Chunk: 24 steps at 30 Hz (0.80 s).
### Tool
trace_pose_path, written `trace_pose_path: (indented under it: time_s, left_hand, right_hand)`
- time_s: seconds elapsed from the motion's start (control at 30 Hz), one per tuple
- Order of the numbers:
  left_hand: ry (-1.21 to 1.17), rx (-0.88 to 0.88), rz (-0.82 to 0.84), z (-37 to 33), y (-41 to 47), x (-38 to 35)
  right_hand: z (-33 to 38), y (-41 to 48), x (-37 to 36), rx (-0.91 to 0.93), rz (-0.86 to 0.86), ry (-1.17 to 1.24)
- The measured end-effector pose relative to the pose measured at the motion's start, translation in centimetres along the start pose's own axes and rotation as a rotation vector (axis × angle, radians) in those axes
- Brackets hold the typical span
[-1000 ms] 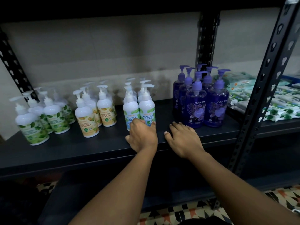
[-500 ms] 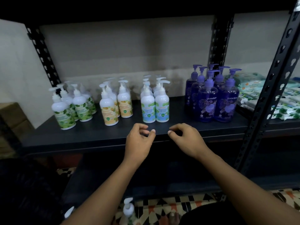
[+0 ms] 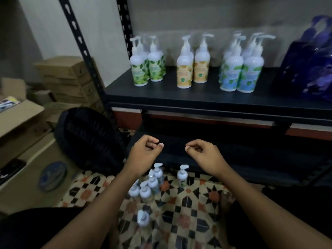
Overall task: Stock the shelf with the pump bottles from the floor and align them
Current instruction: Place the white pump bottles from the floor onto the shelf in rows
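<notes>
Several white pump bottles [image 3: 150, 184] stand in a cluster on the patterned tile floor below my hands, with one apart [image 3: 182, 176] to the right and another [image 3: 143, 219] nearer me. On the dark shelf [image 3: 188, 99] stand rows of white bottles: green-labelled [image 3: 139, 69], yellow-labelled [image 3: 185, 71] and blue-labelled [image 3: 231, 74]. Purple bottles [image 3: 312, 69] blur at the far right. My left hand [image 3: 143, 155] and my right hand [image 3: 203, 155] hover above the floor bottles, fingers loosely curled, holding nothing.
A black backpack [image 3: 89, 139] leans on the floor left of the shelf post [image 3: 80, 45]. Cardboard boxes [image 3: 66, 78] are stacked behind it, with an open box [image 3: 16, 115] at the far left. A lower dark shelf [image 3: 251, 159] sits behind my hands.
My view has swung down and to the left. Both hands have left the shelf edge and dropped toward the floor bottles, fingers curling in.
</notes>
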<state>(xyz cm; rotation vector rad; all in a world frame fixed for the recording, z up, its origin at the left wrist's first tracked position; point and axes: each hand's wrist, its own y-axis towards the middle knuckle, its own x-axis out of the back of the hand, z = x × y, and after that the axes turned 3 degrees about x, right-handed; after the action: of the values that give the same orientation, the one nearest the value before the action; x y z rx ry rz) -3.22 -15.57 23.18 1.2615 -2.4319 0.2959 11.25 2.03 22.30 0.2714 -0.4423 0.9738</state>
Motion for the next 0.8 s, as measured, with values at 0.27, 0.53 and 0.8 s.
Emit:
trace_pose_path:
  time_s: [0.27,0.53,0.8]
  left_hand:
    - [-0.013,0.247,-0.084,11.8,-2.8,-1.8]
    - [0.411,0.570,-0.181,25.2,-8.8,-1.6]
    - [0.209,0.571,-0.018,30.5,-10.4,-2.6]
  right_hand:
    - [-9.3,-0.3,-8.2,-0.195,0.051,-0.026]
    - [-16.1,-0.9,-16.4,-0.285,0.318,-0.140]
    - [-18.9,2.4,-23.6,-0.128,0.489,-0.227]
